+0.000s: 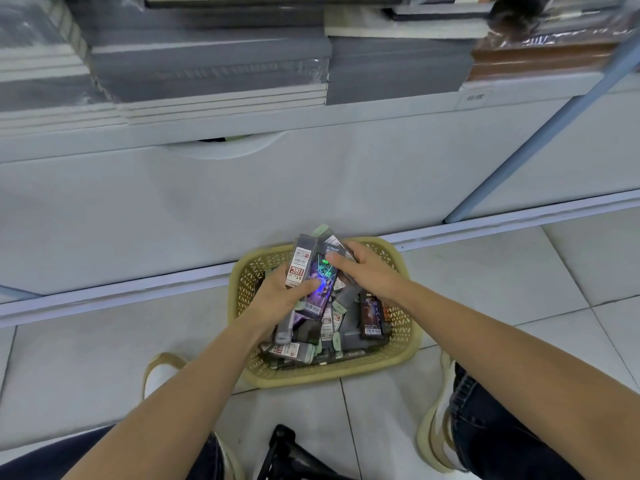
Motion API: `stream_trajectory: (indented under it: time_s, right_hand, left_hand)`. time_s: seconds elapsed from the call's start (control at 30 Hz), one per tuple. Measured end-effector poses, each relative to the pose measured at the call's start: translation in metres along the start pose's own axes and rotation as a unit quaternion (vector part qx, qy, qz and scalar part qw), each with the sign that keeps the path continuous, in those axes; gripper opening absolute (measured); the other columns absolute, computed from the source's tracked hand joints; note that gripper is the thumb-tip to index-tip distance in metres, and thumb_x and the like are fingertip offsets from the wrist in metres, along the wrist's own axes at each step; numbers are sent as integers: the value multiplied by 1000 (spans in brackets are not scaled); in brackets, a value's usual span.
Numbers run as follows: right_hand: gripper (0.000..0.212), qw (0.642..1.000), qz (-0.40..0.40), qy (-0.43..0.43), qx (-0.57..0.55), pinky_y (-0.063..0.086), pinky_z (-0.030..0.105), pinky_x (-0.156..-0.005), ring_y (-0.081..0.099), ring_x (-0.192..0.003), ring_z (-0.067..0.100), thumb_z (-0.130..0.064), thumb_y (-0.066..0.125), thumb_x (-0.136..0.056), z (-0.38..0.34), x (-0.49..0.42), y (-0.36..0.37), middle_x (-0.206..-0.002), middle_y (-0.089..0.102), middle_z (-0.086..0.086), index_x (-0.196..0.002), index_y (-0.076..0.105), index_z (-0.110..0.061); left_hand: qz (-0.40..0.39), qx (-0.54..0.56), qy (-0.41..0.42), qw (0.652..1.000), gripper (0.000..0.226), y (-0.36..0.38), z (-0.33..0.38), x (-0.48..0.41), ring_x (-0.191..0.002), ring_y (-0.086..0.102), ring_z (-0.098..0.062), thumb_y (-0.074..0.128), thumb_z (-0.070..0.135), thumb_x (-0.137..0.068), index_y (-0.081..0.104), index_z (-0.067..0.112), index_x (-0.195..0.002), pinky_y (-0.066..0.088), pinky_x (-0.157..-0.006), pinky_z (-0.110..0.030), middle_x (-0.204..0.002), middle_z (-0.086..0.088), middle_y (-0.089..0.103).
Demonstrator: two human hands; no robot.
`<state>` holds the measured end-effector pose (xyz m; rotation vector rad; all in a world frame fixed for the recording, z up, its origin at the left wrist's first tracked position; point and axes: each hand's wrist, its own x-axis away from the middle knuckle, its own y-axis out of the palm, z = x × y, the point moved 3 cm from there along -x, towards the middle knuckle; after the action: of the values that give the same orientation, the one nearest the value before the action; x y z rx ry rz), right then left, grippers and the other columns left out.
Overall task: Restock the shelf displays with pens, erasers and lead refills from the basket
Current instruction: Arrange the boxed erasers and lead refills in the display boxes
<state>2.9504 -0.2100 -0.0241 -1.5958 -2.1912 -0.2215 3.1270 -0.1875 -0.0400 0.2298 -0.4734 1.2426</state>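
A yellow woven basket sits on the floor tiles against the shelf base, filled with several dark stationery boxes and grey packs. My left hand grips a bundle of boxes above the basket, among them a grey pack with a red and white label and a purple holographic box. My right hand holds the top of the same bundle, thumb on the purple box and fingers curled behind it. What lies deeper in the basket is hidden.
A white cabinet front with a curved cut-out rises behind the basket. Above it lie stacks of grey wrapped notebooks. A blue upright slants at the right. My shoes and a black tripod are near the bottom edge.
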Motion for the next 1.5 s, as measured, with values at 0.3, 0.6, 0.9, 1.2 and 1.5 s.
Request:
stream_trajectory:
  time_s: [0.3,0.6,0.9,1.2,1.5]
  right_hand:
    - [23,996,13,-81,-36,48,23,-69,65,-82,14,-11,44,-102,-98,25,-20,-105,69,16,-120,53,1]
    - [18,967,32,-251,20,49,18,-67,62,-80,9,-4,57,-94,-244,94,-51,-92,67,2,-103,60,-20]
    - [8,955,-11,-291,48,52,23,-71,67,-84,10,-20,59,-95,-264,120,-46,-94,72,0,-100,57,-15]
    - [32,962,-32,-253,97,55,24,-73,70,-93,17,-8,58,-95,-225,100,-34,-109,71,12,-125,49,-7]
    - [26,969,131,-184,-97,51,16,-61,66,-74,5,-9,56,-96,-194,77,-54,-99,70,7,-121,47,-9]
  left_hand:
    - [154,100,85,979,14,-32,86,40,-78,64,-20,74,16,-84,70,5,-92,53,-78,-33,-87,-10,73]
    - [125,96,232,960,7,-29,208,96,-60,65,-2,71,11,-86,67,14,-92,49,-51,-15,-71,9,73]
    - [-7,-151,212,965,16,-23,253,126,-63,64,-6,76,10,-82,68,8,-97,48,-56,-15,-79,0,72]
    - [-25,-200,120,972,24,-23,224,107,-71,63,-14,81,10,-77,72,5,-98,48,-63,-20,-85,-8,73]
    - [22,152,59,986,13,-44,189,82,-82,72,-26,58,2,-93,61,3,-105,59,-72,-36,-97,-17,74]
